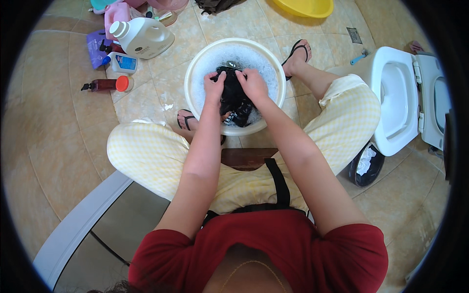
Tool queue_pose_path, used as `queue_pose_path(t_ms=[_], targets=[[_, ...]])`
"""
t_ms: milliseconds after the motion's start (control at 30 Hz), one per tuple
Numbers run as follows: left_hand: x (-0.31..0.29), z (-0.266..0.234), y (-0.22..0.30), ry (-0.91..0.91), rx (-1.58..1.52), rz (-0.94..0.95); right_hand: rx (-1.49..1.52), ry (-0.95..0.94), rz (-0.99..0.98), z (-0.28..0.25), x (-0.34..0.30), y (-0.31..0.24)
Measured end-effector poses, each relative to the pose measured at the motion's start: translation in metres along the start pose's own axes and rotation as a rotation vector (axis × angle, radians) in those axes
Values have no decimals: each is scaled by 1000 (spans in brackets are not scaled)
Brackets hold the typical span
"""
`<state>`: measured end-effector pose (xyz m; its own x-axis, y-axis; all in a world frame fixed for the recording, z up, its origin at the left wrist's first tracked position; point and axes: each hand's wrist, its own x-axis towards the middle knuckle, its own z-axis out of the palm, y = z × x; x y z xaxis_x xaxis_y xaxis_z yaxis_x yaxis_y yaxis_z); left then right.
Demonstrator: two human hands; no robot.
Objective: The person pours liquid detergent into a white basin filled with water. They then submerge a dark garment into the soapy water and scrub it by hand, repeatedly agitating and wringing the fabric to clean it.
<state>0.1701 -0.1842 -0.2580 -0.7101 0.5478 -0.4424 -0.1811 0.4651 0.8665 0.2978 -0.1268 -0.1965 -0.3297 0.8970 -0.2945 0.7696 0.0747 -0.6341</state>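
A round white basin (192,100) on the tiled floor between my feet holds water topped with white suds (210,57). Over it, a wet black garment (233,93) hangs from both hands, its lower part lying in the suds. My left hand (213,88) pinches the garment's upper left edge, thumb on top. My right hand (253,84) grips the upper right edge the same way. The fingertips behind the cloth are hidden. What kind of garment it is I cannot make out.
Left of the basin stand a large white jug (149,38), a blue-labelled bottle (123,63) and a dark red pump bottle (103,85). A yellow basin (308,7) lies beyond. At right are a white toilet (398,107) and a black waste bin (364,176).
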Motion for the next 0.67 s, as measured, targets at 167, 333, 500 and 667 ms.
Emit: queue_pose_path(t_ms=[167,333,500,667], targets=[[-7,-17,34,-6,5,71,-268,-447,235,-7,3,29],[-32,-12,76,-325,-32,342,-29,-76,-100,-29,4,25],[-60,-8,112,-651,-1,303,322,-136,-277,-14,20,46],[-42,-13,89,-662,74,176,99,-570,-55,-1,15,53]])
